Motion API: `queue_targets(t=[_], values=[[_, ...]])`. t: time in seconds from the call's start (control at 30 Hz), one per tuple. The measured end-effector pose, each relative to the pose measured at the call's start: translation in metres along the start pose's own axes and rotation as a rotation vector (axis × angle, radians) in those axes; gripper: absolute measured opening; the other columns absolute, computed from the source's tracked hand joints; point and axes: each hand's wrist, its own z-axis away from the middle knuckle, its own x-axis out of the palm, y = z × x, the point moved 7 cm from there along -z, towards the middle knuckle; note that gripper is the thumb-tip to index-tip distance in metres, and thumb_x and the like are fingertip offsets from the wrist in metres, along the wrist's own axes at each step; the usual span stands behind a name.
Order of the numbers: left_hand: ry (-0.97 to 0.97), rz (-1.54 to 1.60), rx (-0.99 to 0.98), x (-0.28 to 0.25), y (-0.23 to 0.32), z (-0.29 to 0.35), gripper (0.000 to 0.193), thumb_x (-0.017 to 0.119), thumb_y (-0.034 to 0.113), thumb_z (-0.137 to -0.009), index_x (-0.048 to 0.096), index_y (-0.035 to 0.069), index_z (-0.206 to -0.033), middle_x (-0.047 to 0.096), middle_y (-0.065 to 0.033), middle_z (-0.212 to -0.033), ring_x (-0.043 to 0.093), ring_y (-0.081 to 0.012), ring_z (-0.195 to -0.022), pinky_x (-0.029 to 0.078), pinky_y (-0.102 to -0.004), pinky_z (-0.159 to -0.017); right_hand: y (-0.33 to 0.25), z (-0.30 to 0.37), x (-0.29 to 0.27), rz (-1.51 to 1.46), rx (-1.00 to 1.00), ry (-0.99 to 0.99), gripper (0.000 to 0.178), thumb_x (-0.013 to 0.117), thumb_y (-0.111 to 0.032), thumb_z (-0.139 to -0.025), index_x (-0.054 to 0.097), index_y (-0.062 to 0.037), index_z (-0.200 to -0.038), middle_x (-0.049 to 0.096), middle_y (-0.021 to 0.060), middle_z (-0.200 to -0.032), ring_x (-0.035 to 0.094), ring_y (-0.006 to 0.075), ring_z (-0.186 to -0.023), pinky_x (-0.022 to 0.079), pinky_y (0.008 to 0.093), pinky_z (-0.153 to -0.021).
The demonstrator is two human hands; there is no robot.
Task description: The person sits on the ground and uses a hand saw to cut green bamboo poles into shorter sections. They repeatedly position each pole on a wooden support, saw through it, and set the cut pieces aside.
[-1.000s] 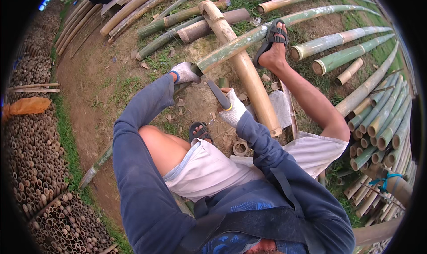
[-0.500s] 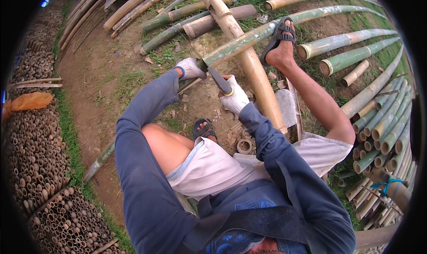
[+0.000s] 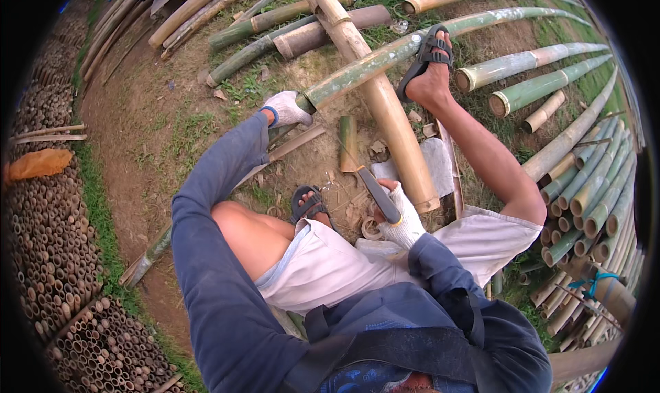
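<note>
Bamboo stacks [image 3: 62, 228] fill the ground far left of the green pole [image 3: 364, 71]. Around its near end wraps the left hand [image 3: 285, 109], a fair hold for something likely heavy, stiff and slick. It lies across a pale log [image 3: 392, 128]. Below the pole, a knife [image 3: 378, 195], probably light, is clutched by its handle in the right hand [image 3: 403, 219].

Long pole [image 3: 381, 61]: across the support log [image 3: 391, 132], its near end leftward.
Sandalled foot [image 3: 433, 73]: on the pole, right of the log.
Left hand [image 3: 285, 110]: at the pole's near end.
Right hand [image 3: 401, 221]: beside the log's near end, around the bladed tool [image 3: 376, 192].
Short bamboo piece [image 3: 348, 145]: on the ground [image 3: 137, 152], between left hand and log.
Tube stack [image 3: 58, 242]: along the ground's left edge.
Pole bundle [image 3: 591, 193]: toward the right edge.
</note>
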Motion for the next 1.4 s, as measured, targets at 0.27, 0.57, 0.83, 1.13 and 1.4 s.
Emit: queue_targets(t=[0.27, 0.57, 0.83, 1.13, 1.4], values=[[-0.060, 0.036, -0.048, 0.003, -0.002, -0.001, 0.069, 0.095, 0.044, -0.071, 0.080, 0.002, -0.124, 0.081, -0.0196, -0.120, 0.076, -0.0316, -0.110, 0.056, -0.0408, -0.101, 0.006, -0.101, 0.039, 0.101, 0.001, 0.008, 0.064, 0.076, -0.007, -0.089, 0.052, -0.0112, -0.148, 0.072, 0.0202, -0.113, 0.075, 0.0380, -0.104, 0.058, 0.0420, -0.095], [-0.064, -0.017, 0.005, 0.003, -0.002, -0.002, 0.077, 0.093, 0.052, -0.068, 0.079, 0.004, -0.127, 0.079, -0.0233, -0.125, 0.074, -0.0350, -0.118, 0.055, -0.0443, -0.102, -0.023, 0.059, -0.027, 0.106, -0.004, -0.023, 0.063, 0.066, 0.002, -0.093, 0.048, -0.0028, -0.154, 0.063, 0.0131, -0.118, 0.064, 0.0203, -0.096, 0.055, 0.0332, -0.092], [-0.041, -0.042, -0.025, -0.003, 0.008, 0.007, 0.074, 0.093, 0.050, -0.072, 0.080, 0.000, -0.124, 0.082, -0.0207, -0.119, 0.078, -0.0335, -0.109, 0.058, -0.0431, -0.097, 0.006, -0.149, 0.052, 0.065, -0.061, 0.050, 0.061, 0.074, -0.005, -0.090, 0.053, -0.0083, -0.147, 0.070, 0.0207, -0.111, 0.074, 0.0356, -0.102, 0.058, 0.0426, -0.093], [-0.023, 0.038, 0.038, -0.002, 0.004, 0.002, 0.070, 0.090, 0.052, -0.062, 0.082, 0.007, -0.115, 0.081, -0.0164, -0.111, 0.076, -0.0331, -0.102, 0.057, -0.0428, -0.093, 0.002, 0.097, -0.035, 0.022, 0.009, -0.079, 0.061, 0.061, 0.001, -0.096, 0.046, 0.0020, -0.155, 0.060, 0.0176, -0.132, 0.065, 0.0254, -0.115, 0.052, 0.0346, -0.106], [-0.073, 0.085, 0.097, 0.016, 0.000, 0.001, 0.068, 0.092, 0.044, -0.077, 0.078, 0.004, -0.130, 0.080, -0.0159, -0.122, 0.074, -0.0266, -0.111, 0.056, -0.0409, -0.101, 0.031, -0.149, 0.046, 0.154, 0.061, -0.012, 0.059, 0.075, -0.001, -0.091, 0.052, -0.0041, -0.145, 0.070, 0.0177, -0.101, 0.068, 0.0281, -0.091, 0.056, 0.0388, -0.082]])
